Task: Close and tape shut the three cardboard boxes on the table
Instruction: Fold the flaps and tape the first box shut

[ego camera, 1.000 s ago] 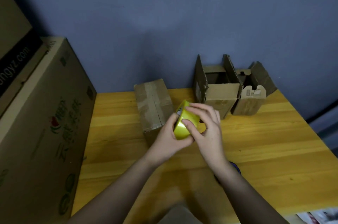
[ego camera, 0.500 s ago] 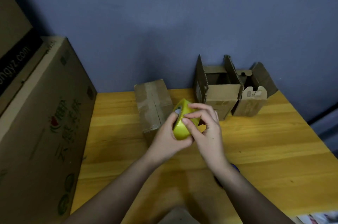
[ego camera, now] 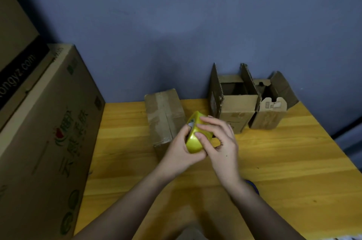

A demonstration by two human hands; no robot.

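Left hand point(ego camera: 181, 148) grips the tape roll point(ego camera: 193, 138); right hand point(ego camera: 219, 141) picks at its surface with curled fingertips. Best to turn the roll slowly, feeling for the free end

My only view is the head camera: it looks forward and down from above the near edge of the tabletop point(ego camera: 293, 161), close over it, facing the blue wall point(ego camera: 195, 24) behind.
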